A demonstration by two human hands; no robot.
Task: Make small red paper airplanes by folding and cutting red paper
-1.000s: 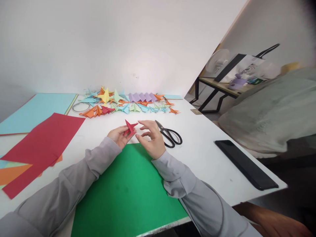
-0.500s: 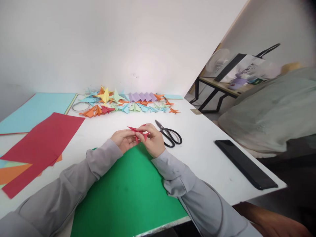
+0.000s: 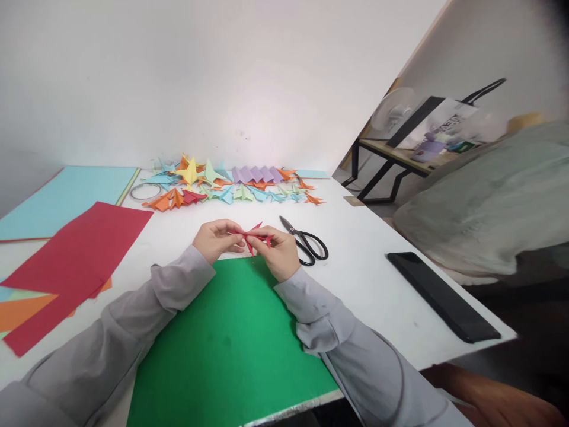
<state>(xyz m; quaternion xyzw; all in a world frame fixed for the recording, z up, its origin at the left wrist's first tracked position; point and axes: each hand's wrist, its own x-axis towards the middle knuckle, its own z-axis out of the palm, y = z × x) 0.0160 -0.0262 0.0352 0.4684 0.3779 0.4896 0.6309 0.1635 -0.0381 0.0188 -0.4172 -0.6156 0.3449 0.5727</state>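
Note:
A small red folded-paper figure (image 3: 249, 233) with several pointed tips is held up between both hands, above the far edge of a green sheet (image 3: 231, 332). My left hand (image 3: 217, 238) pinches its left side between thumb and fingers. On its right side, my right hand (image 3: 278, 252) pinches it too, thumb in front. The fingers cover much of the figure, so its exact shape cannot be made out. Just right of my right hand lies a pair of black-handled scissors (image 3: 306, 238), blades pointing away to the left.
Many colourful folded-paper figures (image 3: 191, 173) line the wall, near a roll of tape (image 3: 146, 191). Red paper (image 3: 89, 249) and light-blue sheets (image 3: 66, 193) lie left. A black phone (image 3: 440, 293) lies near the right edge. Another person's pale clothing (image 3: 484, 207) shows beyond it.
My left thumb and fingers have closed on the red paper figure's left tip, where the hand was looser before. The figure has turned a little between the hands.

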